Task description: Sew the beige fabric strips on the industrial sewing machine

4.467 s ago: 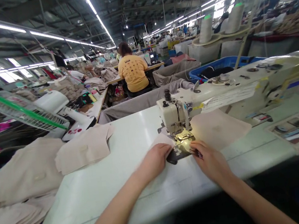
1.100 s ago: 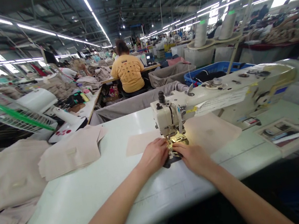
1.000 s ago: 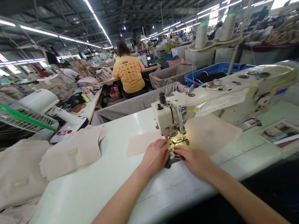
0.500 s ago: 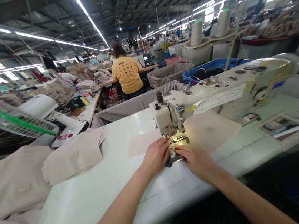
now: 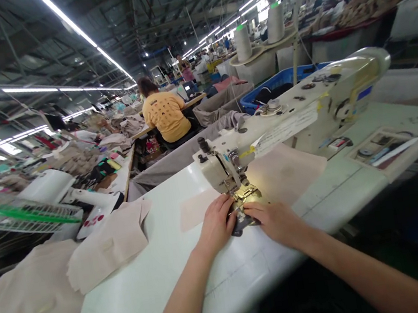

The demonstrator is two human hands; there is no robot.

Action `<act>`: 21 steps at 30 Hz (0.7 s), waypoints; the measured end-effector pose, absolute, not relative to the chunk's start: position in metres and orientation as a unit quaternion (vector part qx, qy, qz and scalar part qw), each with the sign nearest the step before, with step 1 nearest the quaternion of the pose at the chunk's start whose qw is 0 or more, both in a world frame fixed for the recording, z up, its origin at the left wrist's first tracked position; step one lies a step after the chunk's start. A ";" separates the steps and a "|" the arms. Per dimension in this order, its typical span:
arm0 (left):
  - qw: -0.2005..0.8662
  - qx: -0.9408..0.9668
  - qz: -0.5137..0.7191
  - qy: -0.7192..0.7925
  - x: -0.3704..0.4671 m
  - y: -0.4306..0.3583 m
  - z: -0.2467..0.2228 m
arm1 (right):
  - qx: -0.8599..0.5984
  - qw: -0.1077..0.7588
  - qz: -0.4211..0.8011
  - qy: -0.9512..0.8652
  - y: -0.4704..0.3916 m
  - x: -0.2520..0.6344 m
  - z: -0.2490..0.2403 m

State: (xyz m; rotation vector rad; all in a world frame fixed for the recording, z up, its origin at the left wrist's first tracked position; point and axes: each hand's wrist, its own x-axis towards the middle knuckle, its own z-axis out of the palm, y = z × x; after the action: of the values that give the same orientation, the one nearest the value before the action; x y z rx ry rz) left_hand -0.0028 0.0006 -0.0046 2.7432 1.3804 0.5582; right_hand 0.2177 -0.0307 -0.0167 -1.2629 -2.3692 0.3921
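A white industrial sewing machine stands on a pale green table, its small lamp lighting the brass plate under the needle. My left hand is at the left of that plate, fingers bent and pressed together. From the right, my right hand reaches in, its fingertips closed at the plate's front edge. Whatever is between the fingers of either hand is too small or hidden to name. Beige cloth lies flat behind my left hand, and a larger beige cloth panel spreads right of the needle.
Stacked beige cloth pieces lie on the left, near a white fan with a green rim. A recessed tool tray is at the right. Beyond the machine are a blue basket and a seated person in a yellow shirt.
The camera view has tilted and shifted, so the machine appears further left and the table slants more. Both hands stay at the brass plate with hardly any visible shift.
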 end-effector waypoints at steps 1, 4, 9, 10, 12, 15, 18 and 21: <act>0.007 0.880 0.175 0.442 -0.003 0.000 -0.004 | -0.455 0.217 0.141 -0.852 -0.031 0.218 -0.017; -0.002 0.883 0.163 0.440 -0.003 0.000 -0.003 | -0.453 0.227 0.140 -0.851 -0.030 0.217 -0.018; -0.019 0.883 0.141 0.447 -0.003 0.002 -0.004 | -0.447 0.231 0.149 -0.851 -0.029 0.217 -0.016; -0.024 0.882 0.135 0.451 -0.003 0.002 -0.005 | -0.448 0.228 0.152 -0.851 -0.029 0.217 -0.015; -0.034 0.878 0.124 0.461 -0.004 0.002 -0.006 | -0.451 0.223 0.156 -0.850 -0.030 0.217 -0.014; -0.051 0.871 0.106 0.478 -0.002 0.000 -0.004 | -0.452 0.220 0.156 -0.851 -0.030 0.217 -0.014; -0.069 0.861 0.086 0.497 0.002 -0.002 0.004 | -0.454 0.216 0.158 -0.850 -0.029 0.217 -0.015; -0.064 0.856 0.079 0.507 0.006 -0.006 0.014 | -0.460 0.212 0.165 -0.846 -0.029 0.218 -0.013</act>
State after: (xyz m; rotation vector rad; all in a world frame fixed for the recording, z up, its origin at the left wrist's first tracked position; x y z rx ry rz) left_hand 0.0056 -0.0060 0.0144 2.8059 1.6604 0.2576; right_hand 0.2175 -0.0290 -0.0132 -1.2782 -2.3505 0.4589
